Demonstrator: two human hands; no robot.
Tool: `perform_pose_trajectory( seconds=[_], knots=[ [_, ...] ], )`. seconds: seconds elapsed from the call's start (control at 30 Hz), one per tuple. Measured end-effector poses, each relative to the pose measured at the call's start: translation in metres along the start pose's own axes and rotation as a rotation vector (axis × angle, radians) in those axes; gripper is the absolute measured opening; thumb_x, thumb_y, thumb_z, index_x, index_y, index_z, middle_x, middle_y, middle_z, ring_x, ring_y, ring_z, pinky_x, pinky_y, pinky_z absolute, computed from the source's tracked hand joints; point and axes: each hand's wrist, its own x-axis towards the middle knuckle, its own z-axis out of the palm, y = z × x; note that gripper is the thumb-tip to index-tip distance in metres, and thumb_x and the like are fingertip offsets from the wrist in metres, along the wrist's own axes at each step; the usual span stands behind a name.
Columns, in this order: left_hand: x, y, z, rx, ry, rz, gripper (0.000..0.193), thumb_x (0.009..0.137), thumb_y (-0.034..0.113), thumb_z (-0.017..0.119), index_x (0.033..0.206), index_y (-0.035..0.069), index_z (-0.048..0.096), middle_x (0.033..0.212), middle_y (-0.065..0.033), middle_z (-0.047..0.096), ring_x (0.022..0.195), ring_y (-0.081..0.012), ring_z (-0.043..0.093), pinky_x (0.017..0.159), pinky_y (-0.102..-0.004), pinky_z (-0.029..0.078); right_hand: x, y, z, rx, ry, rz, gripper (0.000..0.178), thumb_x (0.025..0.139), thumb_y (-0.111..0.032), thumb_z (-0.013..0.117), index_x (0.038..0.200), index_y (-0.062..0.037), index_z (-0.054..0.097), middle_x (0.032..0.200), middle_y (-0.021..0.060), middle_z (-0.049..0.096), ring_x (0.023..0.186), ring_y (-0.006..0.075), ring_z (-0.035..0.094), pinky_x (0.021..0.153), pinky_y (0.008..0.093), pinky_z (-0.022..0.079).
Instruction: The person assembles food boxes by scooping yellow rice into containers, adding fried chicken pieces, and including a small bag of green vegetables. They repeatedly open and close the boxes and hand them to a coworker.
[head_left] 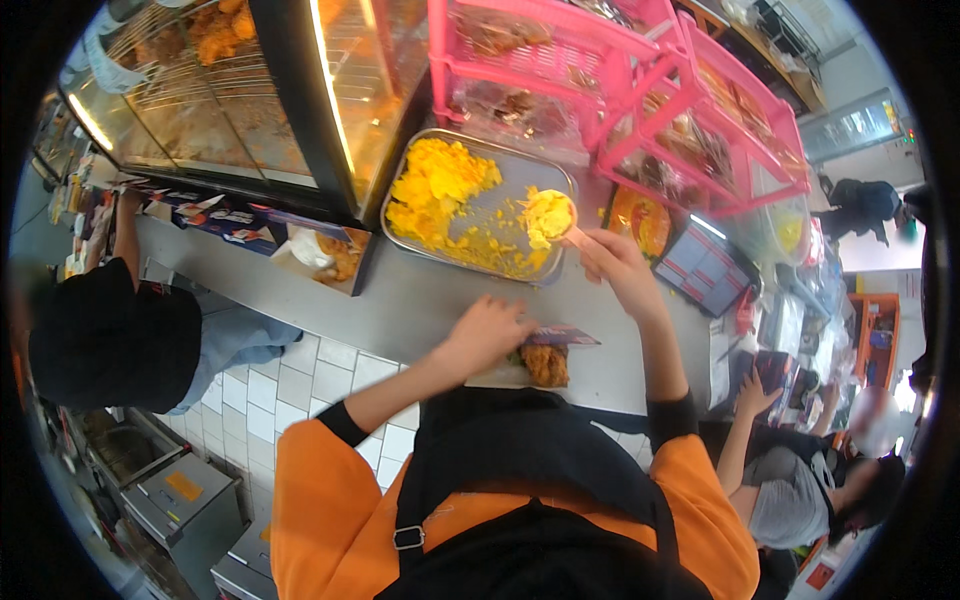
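Over the metal tray (pixel 513 178), I see a peach-coloured scoop (pixel 574 233), heaped with crumbly yellow food (pixel 548 215), just beyond the right hand (pixel 616 268) pinching its handle; the left hand (pixel 487 336), loosely spread, is near craggy fried chicken (pixel 547 367).

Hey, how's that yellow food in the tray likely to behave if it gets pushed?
The yellow food would probably crumble, since loose bits lie scattered across the tray. It looks soft and clumpy, judging by its lumpy heap. The mound on the scoop in the right hand may shed pieces if tilted.
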Motion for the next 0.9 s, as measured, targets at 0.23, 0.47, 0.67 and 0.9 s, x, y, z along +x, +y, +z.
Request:
perform_pose_trajectory(
  seconds=[0.23, 0.47, 0.67, 0.9],
  knots=[
    [0.06, -0.076, -0.017, -0.47, -0.381, -0.092, 0.056, 0.064, 0.042, 0.069, 0.109, 0.009, 0.064, 0.09, -0.0136, 0.069, 0.085, -0.0272, 0.067, 0.074, -0.0352, 0.052, -0.125, 0.048, 0.068, -0.539, 0.605, -0.176, 0.029, 0.087, -0.004, 0.065, 0.115, -0.0026, 0.067, 0.06, 0.0005, 0.049, 0.056, 0.0091, 0.048, 0.053, 0.0255, 0.04],
    [0.074, -0.091, -0.023, -0.711, -0.57, -0.177, 0.07, 0.062, 0.05, 0.065, 0.119, 0.01, 0.061, 0.1, -0.014, 0.068, 0.087, -0.0262, 0.065, 0.076, -0.0339, 0.05, -0.132, 0.135, 0.08, -0.876, 0.662, -0.35, 0.029, 0.078, -0.003, 0.071, 0.106, -0.0116, 0.071, 0.073, 0.0056, 0.061, 0.061, 0.0217, 0.057, 0.055, 0.0324, 0.047],
    [0.048, -0.061, -0.022, -0.467, -0.39, -0.157, 0.072, 0.061, 0.048, 0.064, 0.121, 0.009, 0.06, 0.105, -0.0196, 0.067, 0.095, -0.0335, 0.064, 0.085, -0.037, 0.051, -0.103, 0.083, 0.061, -0.744, 0.788, -0.597, 0.023, 0.082, -0.002, 0.065, 0.105, -0.0075, 0.07, 0.083, 0.01, 0.066, 0.067, 0.0257, 0.06, 0.059, 0.0354, 0.047],
    [0.022, -0.028, -0.026, -0.498, -0.126, -0.227, 0.055, 0.065, 0.042, 0.063, 0.107, 0.008, 0.063, 0.085, -0.0178, 0.068, 0.085, -0.0348, 0.066, 0.08, -0.0404, 0.052, -0.002, 0.004, 0.038, -0.79, 0.492, -0.501, 0.019, 0.092, -0.009, 0.054, 0.104, -0.0026, 0.066, 0.08, 0.0084, 0.055, 0.081, 0.0221, 0.051, 0.075, 0.0295, 0.041]
  ],
)
